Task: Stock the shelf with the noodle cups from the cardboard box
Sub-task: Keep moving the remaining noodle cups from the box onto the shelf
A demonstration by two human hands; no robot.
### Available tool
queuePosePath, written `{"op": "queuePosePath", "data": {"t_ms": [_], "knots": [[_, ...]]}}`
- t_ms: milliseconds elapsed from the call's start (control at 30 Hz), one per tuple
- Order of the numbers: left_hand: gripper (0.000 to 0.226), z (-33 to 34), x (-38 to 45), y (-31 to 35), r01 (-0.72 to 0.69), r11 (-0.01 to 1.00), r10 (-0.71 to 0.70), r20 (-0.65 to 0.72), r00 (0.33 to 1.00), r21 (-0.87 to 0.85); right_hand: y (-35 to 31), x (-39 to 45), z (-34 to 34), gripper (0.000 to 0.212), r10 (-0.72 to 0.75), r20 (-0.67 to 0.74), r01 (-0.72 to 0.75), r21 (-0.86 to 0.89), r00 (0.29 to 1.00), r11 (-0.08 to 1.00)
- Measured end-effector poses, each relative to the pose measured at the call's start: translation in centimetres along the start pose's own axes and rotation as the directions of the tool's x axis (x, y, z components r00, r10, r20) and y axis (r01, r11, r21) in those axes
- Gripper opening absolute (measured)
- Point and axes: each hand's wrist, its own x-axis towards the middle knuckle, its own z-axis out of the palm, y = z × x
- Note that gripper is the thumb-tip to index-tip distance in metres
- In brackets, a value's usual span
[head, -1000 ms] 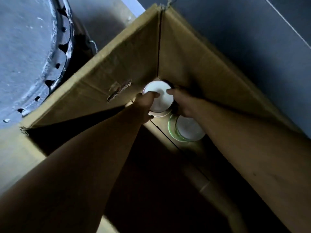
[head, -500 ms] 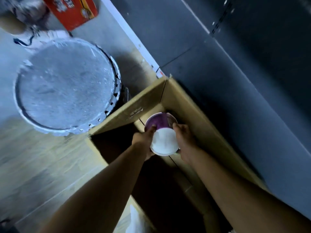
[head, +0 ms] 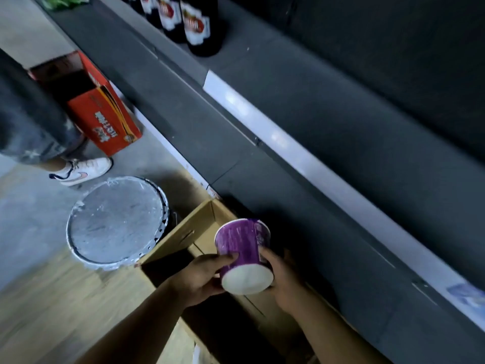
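Note:
A purple noodle cup (head: 242,248) with a white base is held above the open cardboard box (head: 181,237), tilted so its base faces me. My left hand (head: 202,277) grips its left side and my right hand (head: 284,277) grips its right side. The box stands on the floor against the foot of the dark grey shelf (head: 328,143). The inside of the box is dark and whatever is in it is hidden.
A round bucket with a paint-smeared lid (head: 116,223) stands just left of the box. An open orange carton (head: 105,111) sits further back. Another person's leg and white shoe (head: 82,170) are at the left. Dark bottles (head: 195,22) stand on the shelf.
Both hands have lifted the purple cup up out of the box. My view has risen from inside the box to show the shelf and the floor around.

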Motion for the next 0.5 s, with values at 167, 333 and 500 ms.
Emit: {"op": "queuePosePath", "data": {"t_ms": [167,333,500], "knots": [[0.074,5.5,-7.0,0.6,-0.070,0.984,0.057,0.083,0.995,0.161,-2.2,-8.5,-4.1,0.018,-0.015,0.176,0.001,0.077,0.984,0.997],[0.090,10.3,-13.2,2.0,-0.131,0.961,0.093,0.163,0.982,0.242,-4.3,-14.8,-7.9,0.036,-0.049,0.152,0.026,0.154,0.987,0.988],[0.076,14.8,-18.4,4.4,-0.232,0.915,0.143,0.273,0.951,0.331,-7.7,-19.6,-11.4,0.041,-0.122,0.168,0.062,0.323,0.978,0.944]]}}
